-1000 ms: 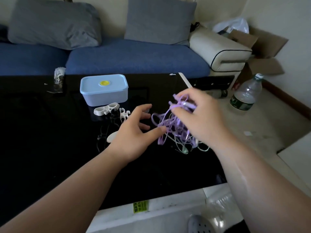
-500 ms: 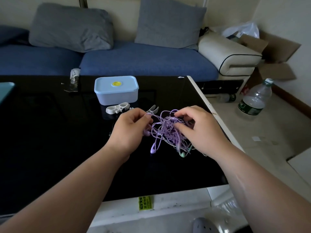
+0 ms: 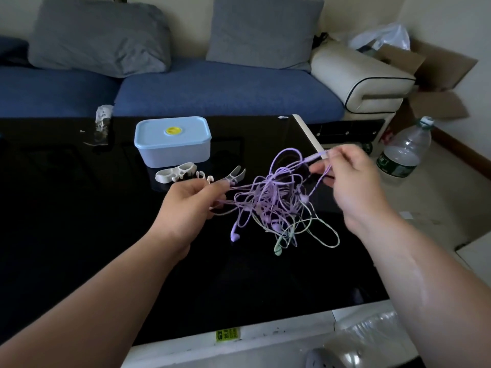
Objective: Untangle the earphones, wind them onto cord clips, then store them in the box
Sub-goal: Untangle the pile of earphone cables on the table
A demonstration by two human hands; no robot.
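- Head view, centre of the frame: the tangled earphones (image 3: 271,205), lilac cords mixed with pale green ones, hang as a loose knot above the black counter (image 3: 66,221), stretched between both hands.
- Left hand (image 3: 191,205), centre left, is pinched shut on a few strands at the knot's left end; a small white piece shows at its fingertips, but what it is cannot be told.
- Right hand (image 3: 350,181), centre right and motion-blurred, pinches a lilac cord end, holding it higher than the left.
- Long axis of the bundle runs from lower left to upper right; loose loops and earbuds (image 3: 235,236) droop towards the bottom of the frame.
- To do this step well, I judge it best to ease the hands apart gently, follow one free end through the loops and feed it out; a hard pull would likely tighten the knot.
- White cord clips (image 3: 176,173) lie on the counter just above the left hand, unused.
- Light blue box (image 3: 172,140), lid on, sits just behind the clips, upper centre left.
- Winding and storing are not yet begun.
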